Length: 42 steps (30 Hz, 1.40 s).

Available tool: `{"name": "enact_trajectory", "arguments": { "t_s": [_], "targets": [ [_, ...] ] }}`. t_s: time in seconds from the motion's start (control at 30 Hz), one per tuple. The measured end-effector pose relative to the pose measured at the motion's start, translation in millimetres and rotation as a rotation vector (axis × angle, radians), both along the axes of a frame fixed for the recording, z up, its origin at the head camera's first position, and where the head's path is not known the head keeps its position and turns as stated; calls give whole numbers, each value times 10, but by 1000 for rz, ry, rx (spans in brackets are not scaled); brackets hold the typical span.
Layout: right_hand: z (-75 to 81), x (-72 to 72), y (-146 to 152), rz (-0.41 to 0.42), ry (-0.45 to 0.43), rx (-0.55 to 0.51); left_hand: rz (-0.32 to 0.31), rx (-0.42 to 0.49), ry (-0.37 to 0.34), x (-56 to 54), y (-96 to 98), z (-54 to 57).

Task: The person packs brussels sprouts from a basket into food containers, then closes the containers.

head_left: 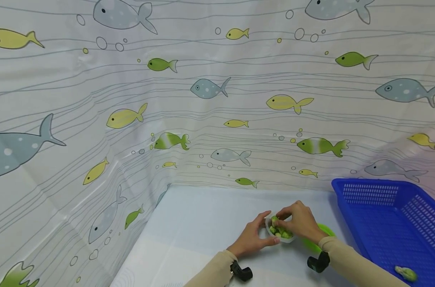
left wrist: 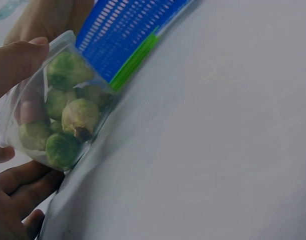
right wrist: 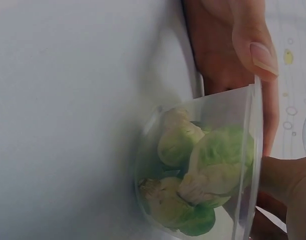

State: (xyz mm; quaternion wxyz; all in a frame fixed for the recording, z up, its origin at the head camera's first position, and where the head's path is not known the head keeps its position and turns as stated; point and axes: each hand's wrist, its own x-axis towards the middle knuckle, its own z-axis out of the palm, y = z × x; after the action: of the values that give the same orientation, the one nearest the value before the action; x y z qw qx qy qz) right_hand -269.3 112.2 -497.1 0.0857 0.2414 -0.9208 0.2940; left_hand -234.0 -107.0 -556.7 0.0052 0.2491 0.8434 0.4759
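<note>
A clear plastic tub (head_left: 288, 240) of Brussels sprouts (left wrist: 81, 117) stands on the white table. My left hand (head_left: 251, 238) holds it from the left, with the thumb at the near side and the fingers round the far side. From the right, my right hand (head_left: 299, 221) reaches over the rim, thumb and fingertips bent around a Brussels sprout (head_left: 274, 220) at the top of the pile. Through the tub's wall in the right wrist view, several sprouts (right wrist: 220, 160) show, pale stems and green leaves. Part of the pile is hidden under the right hand.
Just right of the tub, partly under my right forearm, lies a bright green round thing (head_left: 326, 230). A large blue perforated basket (head_left: 368, 227) stands at the right, with a single sprout (head_left: 406, 273) in its near part. A fish-patterned curtain (head_left: 203, 131) hangs behind the table and at the left.
</note>
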Motion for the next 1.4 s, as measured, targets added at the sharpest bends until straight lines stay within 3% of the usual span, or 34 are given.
{"name": "enact_trajectory", "arguments": {
  "t_s": [0.3,0.53,0.73,1.0,1.4],
  "targets": [
    [226,29,124,47,-53,7,3,-7,-12,9,-9,8],
    [420,-53,555,150,-117,-23,8,-11,-7,-3,-13,-3],
    [574,-101,1021,76,-114,-17,11,-21,7,-28,-31,-7],
    [772,-4,1654,-57,-190,-3,18,-14,-10,-28,-47,-17],
    [677,73,2266,-82,-219,78,28,3,9,-23,-77,-27]
  ]
}}
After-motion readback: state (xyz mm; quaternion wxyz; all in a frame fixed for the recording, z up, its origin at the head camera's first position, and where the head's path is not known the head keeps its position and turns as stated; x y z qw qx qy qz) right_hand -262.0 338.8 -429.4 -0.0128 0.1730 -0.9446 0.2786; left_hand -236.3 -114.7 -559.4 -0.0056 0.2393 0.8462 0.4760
